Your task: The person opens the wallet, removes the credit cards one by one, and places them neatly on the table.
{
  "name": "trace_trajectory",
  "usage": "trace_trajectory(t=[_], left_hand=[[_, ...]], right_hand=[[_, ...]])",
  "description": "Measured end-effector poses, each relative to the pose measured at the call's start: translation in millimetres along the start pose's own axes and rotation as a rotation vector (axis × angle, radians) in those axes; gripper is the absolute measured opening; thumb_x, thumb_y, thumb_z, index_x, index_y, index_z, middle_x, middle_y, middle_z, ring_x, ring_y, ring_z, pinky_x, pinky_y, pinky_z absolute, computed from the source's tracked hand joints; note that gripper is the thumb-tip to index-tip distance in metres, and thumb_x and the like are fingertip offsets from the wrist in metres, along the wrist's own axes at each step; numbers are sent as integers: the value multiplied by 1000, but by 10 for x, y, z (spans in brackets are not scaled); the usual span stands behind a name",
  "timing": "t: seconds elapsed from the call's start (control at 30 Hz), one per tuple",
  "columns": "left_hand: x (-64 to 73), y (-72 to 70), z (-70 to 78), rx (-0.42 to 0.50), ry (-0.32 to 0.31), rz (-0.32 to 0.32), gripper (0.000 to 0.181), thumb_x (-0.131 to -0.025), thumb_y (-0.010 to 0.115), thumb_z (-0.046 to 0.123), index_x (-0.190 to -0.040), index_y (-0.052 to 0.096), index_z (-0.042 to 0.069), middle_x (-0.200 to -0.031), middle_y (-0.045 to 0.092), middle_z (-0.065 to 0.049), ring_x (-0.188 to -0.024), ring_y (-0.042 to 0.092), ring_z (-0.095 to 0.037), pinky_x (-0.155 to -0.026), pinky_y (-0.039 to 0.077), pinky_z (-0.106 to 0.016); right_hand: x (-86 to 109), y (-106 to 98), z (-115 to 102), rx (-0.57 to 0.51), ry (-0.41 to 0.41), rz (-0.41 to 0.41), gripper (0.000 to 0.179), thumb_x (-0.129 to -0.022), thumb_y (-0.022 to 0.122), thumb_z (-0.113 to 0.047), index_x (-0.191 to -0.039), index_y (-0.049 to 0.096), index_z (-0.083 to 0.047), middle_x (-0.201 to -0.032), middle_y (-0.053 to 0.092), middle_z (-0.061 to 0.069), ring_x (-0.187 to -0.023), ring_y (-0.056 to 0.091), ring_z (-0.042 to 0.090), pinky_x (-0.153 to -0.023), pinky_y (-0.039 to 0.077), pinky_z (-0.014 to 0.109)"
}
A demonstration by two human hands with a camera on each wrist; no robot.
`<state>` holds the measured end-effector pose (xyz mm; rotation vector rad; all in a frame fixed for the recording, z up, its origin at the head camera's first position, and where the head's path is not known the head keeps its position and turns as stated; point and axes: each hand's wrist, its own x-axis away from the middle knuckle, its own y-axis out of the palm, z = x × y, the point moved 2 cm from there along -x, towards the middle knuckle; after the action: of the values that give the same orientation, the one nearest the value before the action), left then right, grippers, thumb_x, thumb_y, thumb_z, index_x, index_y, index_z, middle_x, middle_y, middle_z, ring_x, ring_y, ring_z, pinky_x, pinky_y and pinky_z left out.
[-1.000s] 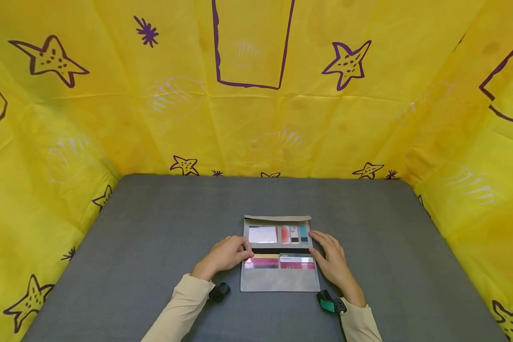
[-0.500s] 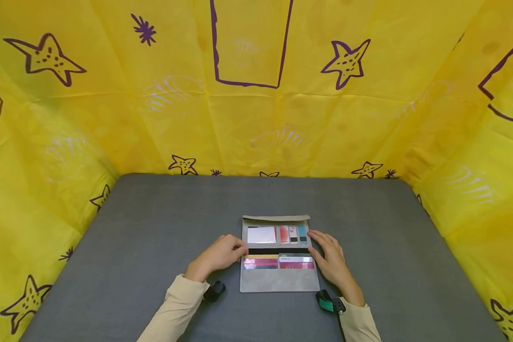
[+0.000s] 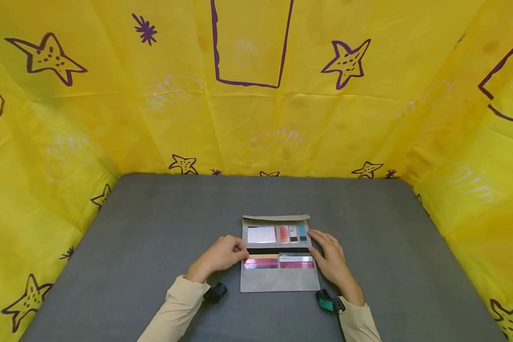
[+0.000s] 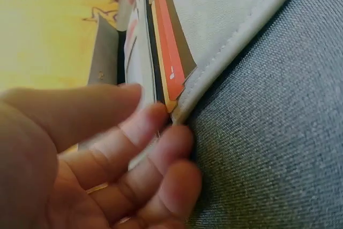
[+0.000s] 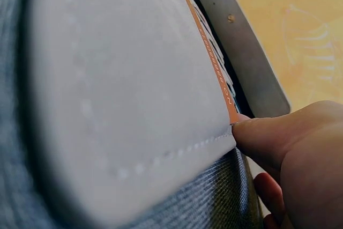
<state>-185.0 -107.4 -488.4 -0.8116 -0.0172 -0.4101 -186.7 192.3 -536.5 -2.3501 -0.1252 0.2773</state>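
Observation:
A grey long wallet (image 3: 278, 281) lies unfolded on the dark grey table, its upper flap (image 3: 276, 218) raised. Cards fill its slots: striped pink cards (image 3: 261, 262) and a pale-topped card (image 3: 296, 262) below, a white card (image 3: 261, 235) above. At the wallet's left edge is my left hand (image 3: 222, 254); its loosely bent fingertips (image 4: 174, 139) are at the wallet's side by an orange card (image 4: 167, 52), with the thumb apart from them. My right hand (image 3: 334, 261) rests along the right edge, thumb (image 5: 262, 138) touching the wallet's side and fingers extended toward the upper half.
The grey cloth-covered table (image 3: 175, 209) surrounds the wallet. Yellow cloth walls (image 3: 248, 128) printed with starfish stand behind and on both sides. A black wrist device (image 3: 215, 293) sits on the left wrist, another with green (image 3: 328, 302) on the right.
My left hand has drawn slightly left, off the lower left card to the wallet's edge. The right hand and the wallet have stayed nearly still.

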Motion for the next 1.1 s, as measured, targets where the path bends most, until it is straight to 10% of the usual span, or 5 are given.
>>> trace_trajectory(t=[0.17,1.1], left_hand=[[36,0,56,-25,-93,23,13,-91,69,14,-79,71,9,-67,56,3,-61,47,-11,-55,34,-24],[-19,51,34,-21,-122,-10,18,-83,74,16,-68,67,11,-63,53,5,-62,46,-11,-56,33,-25]], right_hand=[[-9,0,-4,-7,12,-14,44,-94,64,-7,-137,56,-3,-144,53,19,-135,34,45,-109,18,68],[-11,10,21,0,9,-14,43,-94,63,-7,-137,57,-3,-144,52,18,-136,34,44,-109,18,68]])
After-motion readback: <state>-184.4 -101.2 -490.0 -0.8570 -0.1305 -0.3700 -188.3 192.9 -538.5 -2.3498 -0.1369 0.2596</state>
